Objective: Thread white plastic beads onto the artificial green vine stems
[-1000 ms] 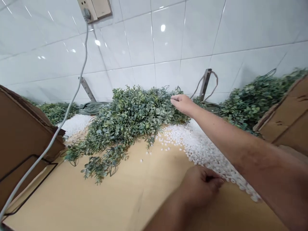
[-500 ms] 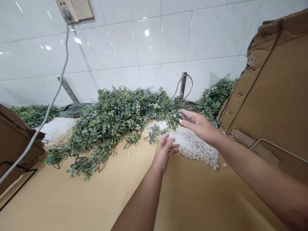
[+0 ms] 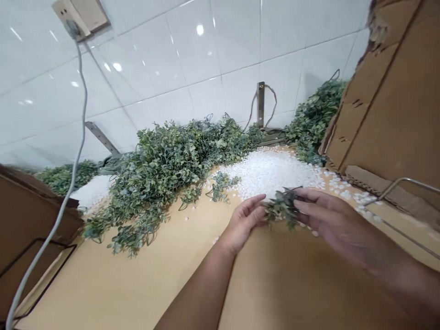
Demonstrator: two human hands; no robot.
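A small green leafy sprig [image 3: 282, 207] is between my hands, low in front of the white beads. My right hand [image 3: 326, 213] grips its right side, fingers pressed together. At its left edge is my left hand [image 3: 245, 220], with thumb and fingers curled toward the leaves; whether they pinch a part of it cannot be made out. Small white beads [image 3: 271, 172] lie in a wide heap just behind both hands. A large pile of similar green foliage [image 3: 168, 160] spreads to the left, with a loose sprig [image 3: 222, 185] near the beads.
Cardboard boxes stand at the right [image 3: 395, 101] and left [image 3: 37, 211]. A grey cable [image 3: 80, 123] hangs from the wall socket across the left side. Metal brackets [image 3: 261, 103] rise against the tiled wall. More foliage [image 3: 318, 114] lies at the back right.
My right hand has come down and nearer with the sprig, uncovering more of the bead heap. My left hand has moved slightly right, to the sprig. The view has tilted.
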